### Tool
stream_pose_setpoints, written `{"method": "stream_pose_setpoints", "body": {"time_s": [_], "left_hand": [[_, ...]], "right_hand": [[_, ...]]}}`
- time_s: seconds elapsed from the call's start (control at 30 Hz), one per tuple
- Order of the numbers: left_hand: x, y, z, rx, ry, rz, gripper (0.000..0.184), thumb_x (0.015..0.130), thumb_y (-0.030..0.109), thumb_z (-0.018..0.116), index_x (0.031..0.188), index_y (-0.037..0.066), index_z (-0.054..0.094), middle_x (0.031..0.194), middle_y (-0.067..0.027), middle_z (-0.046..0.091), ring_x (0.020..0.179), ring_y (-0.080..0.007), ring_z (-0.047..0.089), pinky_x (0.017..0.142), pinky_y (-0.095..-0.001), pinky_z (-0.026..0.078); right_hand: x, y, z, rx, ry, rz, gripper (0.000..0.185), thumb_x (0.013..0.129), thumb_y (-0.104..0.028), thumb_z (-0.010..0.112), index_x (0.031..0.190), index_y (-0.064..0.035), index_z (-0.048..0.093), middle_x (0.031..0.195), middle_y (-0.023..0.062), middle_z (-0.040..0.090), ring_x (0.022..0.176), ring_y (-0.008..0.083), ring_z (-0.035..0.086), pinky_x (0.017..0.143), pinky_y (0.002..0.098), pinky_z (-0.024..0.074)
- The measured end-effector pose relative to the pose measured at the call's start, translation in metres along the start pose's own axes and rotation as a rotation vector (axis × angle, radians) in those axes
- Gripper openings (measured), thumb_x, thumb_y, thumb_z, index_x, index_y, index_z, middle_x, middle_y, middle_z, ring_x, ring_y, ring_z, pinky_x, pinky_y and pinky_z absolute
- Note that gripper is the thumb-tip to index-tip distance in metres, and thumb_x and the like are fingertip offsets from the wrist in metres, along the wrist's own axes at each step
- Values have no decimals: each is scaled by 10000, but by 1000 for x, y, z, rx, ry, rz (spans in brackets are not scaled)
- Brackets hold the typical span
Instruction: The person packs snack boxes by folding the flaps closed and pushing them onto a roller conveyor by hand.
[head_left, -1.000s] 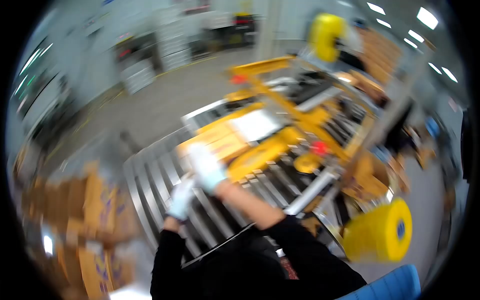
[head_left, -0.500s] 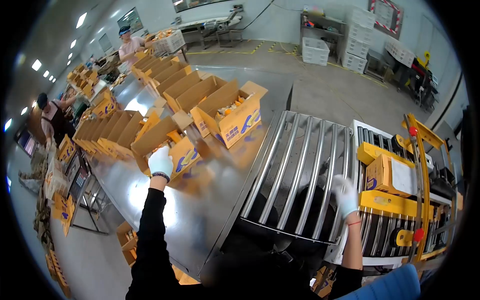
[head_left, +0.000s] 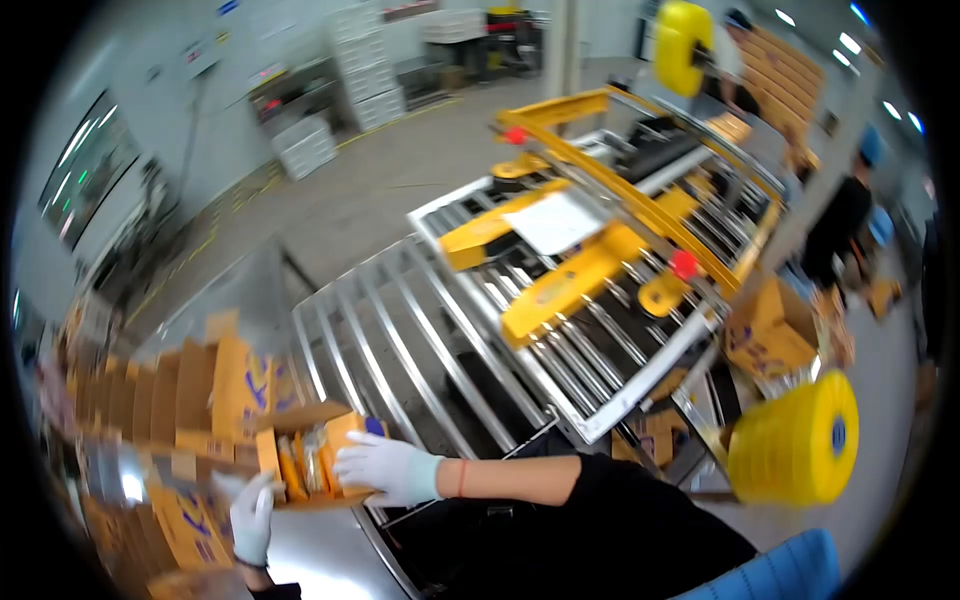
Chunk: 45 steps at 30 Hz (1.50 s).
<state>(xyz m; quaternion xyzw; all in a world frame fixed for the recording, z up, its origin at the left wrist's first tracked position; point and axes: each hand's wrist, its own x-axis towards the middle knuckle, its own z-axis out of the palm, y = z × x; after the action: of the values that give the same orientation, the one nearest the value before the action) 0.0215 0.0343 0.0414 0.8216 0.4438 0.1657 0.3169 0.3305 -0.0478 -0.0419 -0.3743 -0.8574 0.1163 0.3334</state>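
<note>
Box point(head_left: 300, 416), one, cardboard, top open: sitting between the two hands where the table point(head_left: 310, 555) is meeting the rollers point(head_left: 400, 350); whether it is resting there or hanging just above cannot be told. Packets point(head_left: 312, 462), several, orange and clear: filling the box, showing through its open top.

Left hand point(head_left: 252, 520), white-gloved: closing its bent fingers on the near left corner of the box.

Right hand point(head_left: 392, 470), white-gloved: spreading only slightly, its fingers lying over the right end of the box and having hold of it there.

Cartons point(head_left: 190, 400), a row, flaps raised: standing beyond the box, to the left.

Guides point(head_left: 570, 285), yellow, a pair: flanking a white sheet point(head_left: 557, 222) past the rollers, under a yellow frame point(head_left: 690, 220).

Roll point(head_left: 795, 440), yellow: sitting right of the frame, well apart from the hands.
</note>
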Motion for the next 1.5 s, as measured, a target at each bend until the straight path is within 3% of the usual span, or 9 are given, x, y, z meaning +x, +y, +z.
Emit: {"method": "stream_pose_setpoints", "body": {"time_s": [0.17, 0.3, 0.4, 0.83, 0.93, 1.03, 1.2, 1.33, 1.5], "left_hand": [[51, -64, 34, 120, 117, -10, 268, 990, 239, 608, 1044, -17, 666, 1082, -165, 658, 1074, -339, 601, 1016, -423, 445], [78, -110, 64, 542, 656, 23, 382, 1045, 321, 546, 1214, -22, 547, 1194, -176, 575, 1091, -342, 560, 1017, -426, 431], [69, -126, 61, -974, 299, -127, 541, 1100, 407, 450, 1406, -37, 491, 1367, -157, 580, 1198, -253, 602, 1016, -392, 513], [210, 63, 234, -1254, -135, 2, 343, 1074, 277, 544, 1319, 40, 584, 1226, -97, 675, 1030, -214, 675, 911, -346, 565], [213, 101, 264, -897, -265, 134, 356, 1020, 334, 612, 1183, 17, 617, 1044, -59, 673, 956, -226, 650, 862, -367, 532], [207, 101, 202, 109, 634, 568, 322, 937, 310, 692, 1106, 48, 612, 908, -94, 657, 852, -333, 636, 770, -493, 509], [193, -47, 42, 960, 746, -263, 193, 926, 291, 653, 968, 103, 648, 986, -146, 721, 945, -337, 695, 973, -416, 469], [131, -21, 45, 649, 510, -108, 241, 964, 340, 609, 1000, 108, 666, 843, -183, 694, 814, -403, 681, 722, -523, 525], [41, 48, 48, 509, 498, 311, 244, 788, 149, 812, 1022, 117, 755, 1364, -141, 643, 1323, -337, 552, 1200, -486, 313]], "right_hand": [[47, 9, -35, 470, -313, 332, 466, 867, -367, 741, 1230, -77, 703, 1252, 141, 650, 1297, 295, 522, 1221, 410, 295], [79, 11, -16, -425, 74, 112, 798, 835, -426, 754, 1450, 11, 494, 1464, 181, 503, 1414, 332, 425, 1221, 419, 283], [60, -28, -4, -408, -104, 233, 959, 770, -464, 803, 1498, 24, 416, 1507, 185, 461, 1452, 317, 384, 1254, 434, 226], [-39, 114, -109, -600, 196, 512, 972, 656, -378, 882, 1430, 28, 456, 1455, 253, 477, 1410, 402, 414, 1221, 472, 288], [-43, 142, -122, -645, 92, 614, 805, 816, -281, 747, 1478, 33, 412, 1514, 237, 452, 1453, 385, 380, 1238, 491, 252], [-70, 146, -135, -725, 175, 626, 726, 851, -216, 683, 1482, 22, 414, 1534, 203, 455, 1465, 353, 376, 1246, 483, 242], [-82, 161, -140, -885, 188, 623, 484, 815, -112, 667, 1292, -46, 620, 1525, 147, 490, 1431, 346, 417, 1206, 460, 309], [-56, 139, -109, -102, 62, 731, 682, 809, -228, 757, 1415, -12, 531, 1516, 214, 474, 1440, 362, 415, 1195, 448, 324], [-17, 93, -49, -17, 340, 389, 1091, 665, -395, 898, 1520, 16, 360, 1522, 250, 411, 1438, 413, 386, 1220, 502, 271]]}}
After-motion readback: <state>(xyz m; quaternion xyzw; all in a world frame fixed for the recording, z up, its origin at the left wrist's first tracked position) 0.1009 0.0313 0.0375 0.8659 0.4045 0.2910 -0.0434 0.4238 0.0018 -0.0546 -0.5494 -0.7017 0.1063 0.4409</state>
